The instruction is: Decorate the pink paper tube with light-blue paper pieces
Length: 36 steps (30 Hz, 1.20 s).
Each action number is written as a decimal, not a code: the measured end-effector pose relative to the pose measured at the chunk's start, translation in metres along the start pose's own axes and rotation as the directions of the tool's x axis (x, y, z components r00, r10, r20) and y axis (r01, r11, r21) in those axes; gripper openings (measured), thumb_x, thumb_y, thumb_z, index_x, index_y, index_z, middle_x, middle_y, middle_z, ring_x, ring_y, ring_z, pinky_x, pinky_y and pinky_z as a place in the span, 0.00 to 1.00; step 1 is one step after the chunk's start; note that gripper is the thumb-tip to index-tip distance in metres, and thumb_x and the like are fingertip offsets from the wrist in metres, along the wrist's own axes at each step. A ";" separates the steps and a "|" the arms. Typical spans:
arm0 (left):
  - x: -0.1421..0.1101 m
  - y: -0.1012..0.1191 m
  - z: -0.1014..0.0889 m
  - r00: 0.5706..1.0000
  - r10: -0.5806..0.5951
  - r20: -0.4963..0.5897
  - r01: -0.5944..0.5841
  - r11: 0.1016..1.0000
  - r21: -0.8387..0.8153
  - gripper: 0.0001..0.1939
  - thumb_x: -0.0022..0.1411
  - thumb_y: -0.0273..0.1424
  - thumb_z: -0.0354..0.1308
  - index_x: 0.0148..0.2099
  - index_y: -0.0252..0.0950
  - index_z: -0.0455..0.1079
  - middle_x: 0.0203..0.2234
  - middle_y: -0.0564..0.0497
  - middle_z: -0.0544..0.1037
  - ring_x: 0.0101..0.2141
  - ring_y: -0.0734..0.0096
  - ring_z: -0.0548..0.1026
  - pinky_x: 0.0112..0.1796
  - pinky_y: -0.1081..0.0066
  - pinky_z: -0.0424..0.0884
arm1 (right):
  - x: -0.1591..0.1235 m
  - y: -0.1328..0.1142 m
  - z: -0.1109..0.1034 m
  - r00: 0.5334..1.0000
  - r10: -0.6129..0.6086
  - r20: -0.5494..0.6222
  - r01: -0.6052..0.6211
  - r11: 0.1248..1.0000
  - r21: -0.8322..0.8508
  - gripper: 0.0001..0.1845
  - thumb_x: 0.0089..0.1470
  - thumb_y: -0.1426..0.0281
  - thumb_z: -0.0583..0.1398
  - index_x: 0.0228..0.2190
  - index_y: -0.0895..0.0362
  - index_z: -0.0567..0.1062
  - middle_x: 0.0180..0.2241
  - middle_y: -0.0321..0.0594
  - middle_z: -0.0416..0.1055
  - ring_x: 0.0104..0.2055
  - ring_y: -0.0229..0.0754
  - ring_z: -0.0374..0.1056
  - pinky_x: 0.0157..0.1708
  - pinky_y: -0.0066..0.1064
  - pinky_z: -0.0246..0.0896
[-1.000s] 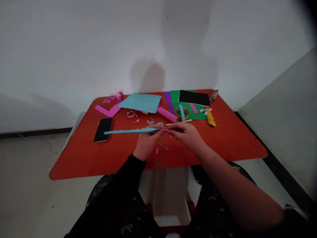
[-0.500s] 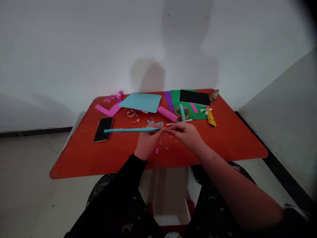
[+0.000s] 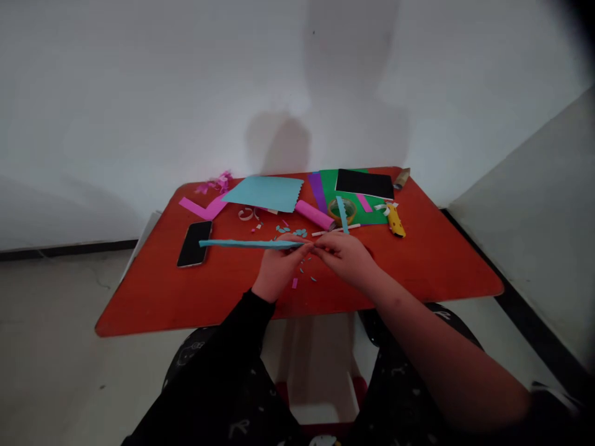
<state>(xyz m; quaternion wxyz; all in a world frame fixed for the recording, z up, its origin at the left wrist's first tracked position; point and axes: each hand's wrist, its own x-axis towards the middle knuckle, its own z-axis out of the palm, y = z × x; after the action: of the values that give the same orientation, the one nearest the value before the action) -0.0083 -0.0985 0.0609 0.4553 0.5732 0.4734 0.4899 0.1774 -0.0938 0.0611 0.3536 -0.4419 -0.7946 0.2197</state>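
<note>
A long narrow strip of blue paper (image 3: 242,244) stretches leftward from my fingers, its free end over the phone (image 3: 194,244). My left hand (image 3: 279,266) is closed on the strip, thumb on the near side. Pinched at the strip's right end is my right hand (image 3: 346,255), its fingertips meeting those of the left. The exact fold between the fingertips is hidden. Small blue paper scraps (image 3: 297,232) lie just beyond and below the hands, along with a tiny pink piece (image 3: 294,283).
On the red table (image 3: 153,303) lie a blue sheet (image 3: 264,192), a pink roll (image 3: 315,215), a tape roll (image 3: 348,217) under a scalloped blue strip (image 3: 343,214), green paper (image 3: 376,218), a black rectangle (image 3: 364,183), a yellow cutter-like object (image 3: 396,220) and pink paper (image 3: 204,209).
The right hand has shifted slightly left, its fingertips now against the left hand's. The strip's free end has moved slightly up and right.
</note>
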 end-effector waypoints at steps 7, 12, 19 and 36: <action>0.008 -0.004 -0.011 0.988 -0.152 -0.040 0.142 0.972 -0.185 0.19 0.49 0.44 0.74 0.38 0.36 0.81 0.31 0.48 0.82 0.33 0.68 0.76 0.39 0.66 0.72 | 0.001 0.008 -0.006 0.998 0.057 0.010 -0.057 0.997 0.049 0.08 0.61 0.68 0.63 0.30 0.54 0.80 0.30 0.39 0.78 0.33 0.42 0.70 0.34 0.32 0.60; 0.009 -0.002 -0.010 0.988 -0.149 -0.044 0.138 0.973 -0.185 0.17 0.49 0.43 0.74 0.32 0.35 0.78 0.27 0.51 0.79 0.32 0.69 0.75 0.39 0.67 0.71 | 0.002 0.007 -0.005 0.996 0.082 0.031 -0.084 0.993 0.079 0.07 0.62 0.67 0.63 0.34 0.54 0.81 0.35 0.40 0.80 0.34 0.41 0.71 0.34 0.32 0.61; 0.004 0.003 -0.002 0.995 -0.100 -0.014 0.096 0.980 -0.177 0.15 0.51 0.41 0.72 0.31 0.36 0.76 0.28 0.52 0.77 0.33 0.70 0.74 0.40 0.67 0.71 | 0.002 0.001 0.004 0.996 0.082 -0.030 -0.079 0.991 0.111 0.09 0.64 0.65 0.61 0.36 0.53 0.82 0.36 0.41 0.81 0.37 0.43 0.73 0.36 0.32 0.63; 0.008 -0.009 -0.003 0.978 -0.206 -0.013 0.183 0.894 -0.408 0.19 0.45 0.40 0.76 0.33 0.35 0.75 0.28 0.53 0.77 0.30 0.76 0.73 0.38 0.70 0.72 | 0.000 -0.001 -0.001 0.996 0.061 -0.072 -0.055 0.995 0.081 0.07 0.62 0.68 0.63 0.31 0.54 0.81 0.32 0.40 0.80 0.34 0.42 0.72 0.34 0.32 0.62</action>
<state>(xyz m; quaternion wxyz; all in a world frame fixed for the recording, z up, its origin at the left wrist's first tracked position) -0.0118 -0.0893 0.0530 0.5974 0.4022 0.4293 0.5451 0.1772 -0.0943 0.0628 0.3936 -0.4584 -0.7585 0.2442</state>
